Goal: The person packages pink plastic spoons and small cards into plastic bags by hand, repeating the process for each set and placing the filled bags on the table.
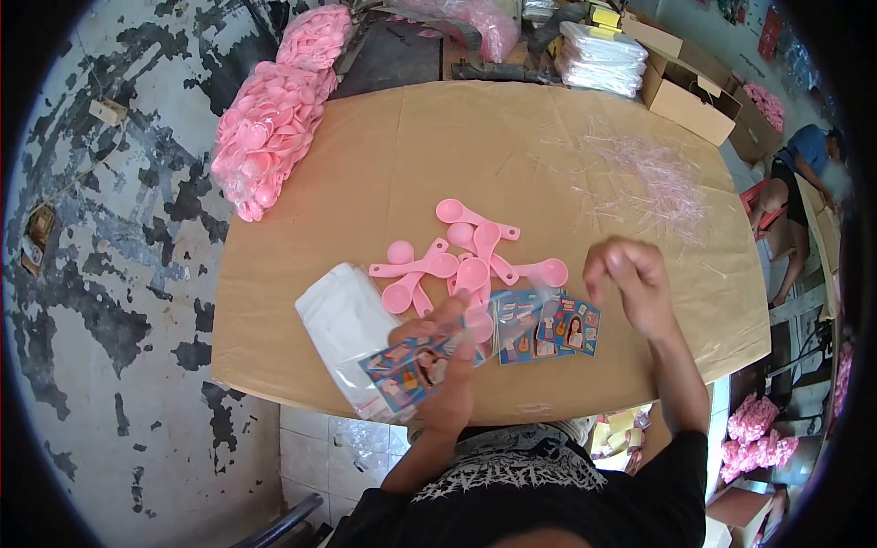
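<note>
My left hand (448, 384) holds a blue printed card (416, 373), in what looks like a clear bag, above the lower end of a stack of white plastic bags (343, 315). A pink spoon (479, 321) is right at its fingers; whether they touch it I cannot tell. Raised over the table's right part, my right hand (630, 274) has its fingers curled together, and what they hold, if anything, is too small to make out. Between the hands lie several blue cards (530, 342), overlapping. Behind them is a loose pile of pink measuring spoons (472, 273).
Bagged pink spoons (269, 128) lie at the table's (411, 146) back left. Thin clear strips (653, 178) are scattered at right. Beyond the back edge stand stacked clear packets (601, 59) and an open cardboard box (692, 99). Another person (804, 169) sits at far right.
</note>
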`<state>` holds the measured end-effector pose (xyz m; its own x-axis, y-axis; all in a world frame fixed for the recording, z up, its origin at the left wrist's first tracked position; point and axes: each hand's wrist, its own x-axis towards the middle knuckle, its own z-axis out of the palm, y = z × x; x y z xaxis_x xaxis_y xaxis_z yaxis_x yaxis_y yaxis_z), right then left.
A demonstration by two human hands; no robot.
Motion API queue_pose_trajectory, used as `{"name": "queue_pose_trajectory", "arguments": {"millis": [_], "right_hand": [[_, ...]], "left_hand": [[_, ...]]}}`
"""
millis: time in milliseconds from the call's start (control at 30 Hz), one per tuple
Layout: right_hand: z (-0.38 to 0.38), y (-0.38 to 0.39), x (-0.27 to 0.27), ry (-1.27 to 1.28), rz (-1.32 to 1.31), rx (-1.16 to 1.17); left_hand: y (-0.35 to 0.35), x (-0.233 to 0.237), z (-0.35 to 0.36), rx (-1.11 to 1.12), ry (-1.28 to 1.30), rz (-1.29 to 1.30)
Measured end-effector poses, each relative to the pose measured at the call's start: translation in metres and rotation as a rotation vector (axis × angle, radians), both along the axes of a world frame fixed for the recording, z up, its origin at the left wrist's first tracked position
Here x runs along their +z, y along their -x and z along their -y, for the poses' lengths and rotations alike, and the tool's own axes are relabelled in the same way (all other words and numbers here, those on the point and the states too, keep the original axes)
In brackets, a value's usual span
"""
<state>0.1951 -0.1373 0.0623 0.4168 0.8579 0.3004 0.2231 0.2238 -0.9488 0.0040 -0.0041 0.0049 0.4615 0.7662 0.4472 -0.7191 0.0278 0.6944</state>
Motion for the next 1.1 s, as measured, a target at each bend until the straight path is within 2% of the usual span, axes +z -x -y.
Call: {"name": "queue_pose_trajectory", "arguments": {"millis": [67, 167, 267, 367, 467, 567, 700, 800, 867, 1000, 1100], "right_hand": [[-0.019, -0.004, 0.017, 0.183, 0.363, -0.211], [-0.049, -0.022, 0.007, 0.242, 0.870, -0.171], [-0.080, -0.034, -0.025, 0.241, 1.093, -0.178], [-0.095, -0.037, -0.039, 0.381, 1.064, -0.092], [-0.083, -0.041, -0.029, 0.452, 0.919, -0.120], [-0.055, -0.051, -0.023, 0.485, 0.917, -0.187], [-0.014, -0.046, 0.031, 0.409, 0.513, -0.199], [0.027, -0.041, 0.052, 0.254, 0.483, -0.053], [0.035, -0.023, 0.063, 0.243, 0.540, 0.020], [0.020, 0.013, 0.068, 0.177, 0.592, 0.041], [-0.001, 0.029, 0.089, 0.230, 0.527, 0.153]], "left_hand": [[-0.003, 0.002, -0.001, 0.020, 0.062, 0.068], [-0.002, 0.006, 0.001, 0.001, -0.001, 0.005], [-0.003, 0.009, 0.003, -0.044, 0.006, -0.017], [-0.002, 0.006, 0.001, -0.086, 0.007, -0.004], [-0.003, 0.002, 0.003, -0.078, 0.027, 0.016], [-0.005, 0.005, 0.003, -0.089, 0.087, 0.037], [-0.004, 0.005, -0.001, -0.105, 0.194, 0.093], [-0.005, 0.004, -0.005, -0.130, 0.296, 0.123], [-0.009, 0.006, -0.004, -0.189, 0.308, 0.139], [-0.013, 0.012, 0.008, -0.320, 0.313, 0.097], [-0.017, 0.015, 0.021, -0.425, 0.535, 0.161]]}}
